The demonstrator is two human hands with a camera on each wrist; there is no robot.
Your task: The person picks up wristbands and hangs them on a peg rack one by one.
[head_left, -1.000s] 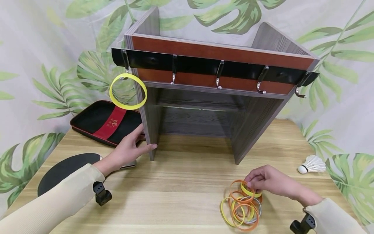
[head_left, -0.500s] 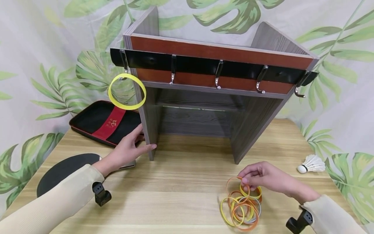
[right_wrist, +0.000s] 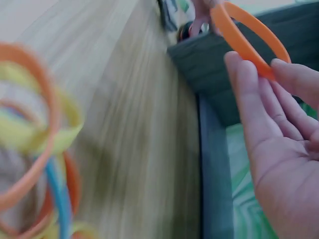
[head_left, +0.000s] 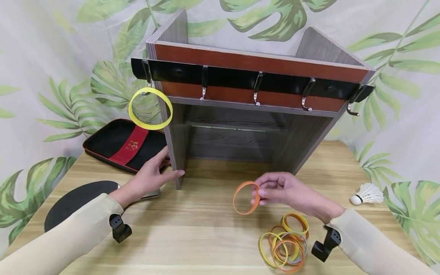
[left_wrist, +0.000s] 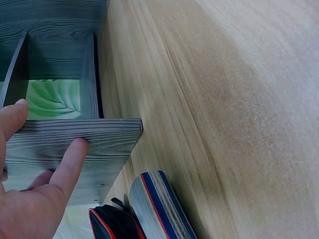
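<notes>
In the head view my right hand [head_left: 287, 191] pinches an orange silicone wristband [head_left: 246, 198] between thumb and fingertips, above the table in front of the shelf. The right wrist view shows the same grip on the band's edge. My left hand [head_left: 148, 177] holds the lower left side panel [head_left: 174, 160] of the grey wooden shelf, thumb at its front edge and fingers along its outer face. Across the shelf's front runs a black hook rail [head_left: 232, 74] with several metal hooks. A yellow wristband [head_left: 151, 126] hangs from its leftmost hook. The other hooks hold nothing.
A loose pile of orange, yellow and grey wristbands [head_left: 275, 263] lies near the right forearm. A shuttlecock [head_left: 369, 193] is at the far right. On the left are an open black-and-red case [head_left: 103, 139] and a table tennis paddle [head_left: 75, 202], partly under the left arm.
My right hand has lifted the orange wristband off the pile and carried it left and away from me, toward the shelf. The left hand stays on the panel.
</notes>
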